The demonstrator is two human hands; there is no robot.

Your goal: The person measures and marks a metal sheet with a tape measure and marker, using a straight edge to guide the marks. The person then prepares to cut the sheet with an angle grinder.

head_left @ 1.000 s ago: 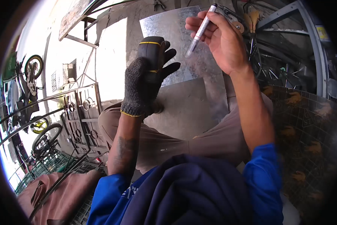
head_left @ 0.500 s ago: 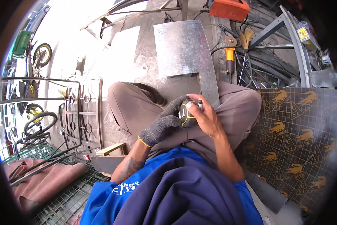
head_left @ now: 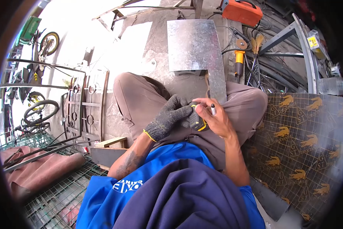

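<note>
My left hand (head_left: 169,116), in a dark grey knitted glove with a yellow cuff, is closed against the left side of a black and yellow tape measure (head_left: 200,124). My bare right hand (head_left: 218,121) grips the tape measure from the other side, thumb across its top. A marker pen (head_left: 213,109) pokes up between the fingers of that hand. Both hands meet over my lap, and the glove's fingertips are partly hidden. Just beyond them lies a galvanized metal sheet (head_left: 196,45) with a notch cut out, its narrow strip reaching toward my right knee.
An angle grinder (head_left: 239,63) and a brush (head_left: 257,42) lie right of the sheet, below an orange machine (head_left: 242,12). At right are a metal frame (head_left: 305,53) and a crocodile-printed board (head_left: 293,137). Left stand a metal grille (head_left: 89,105) and green wire mesh (head_left: 45,202).
The tape measure has tilted and turned in my hands, showing more of its yellow side. My right hand has shifted slightly right and down. The whole view has swung a little.
</note>
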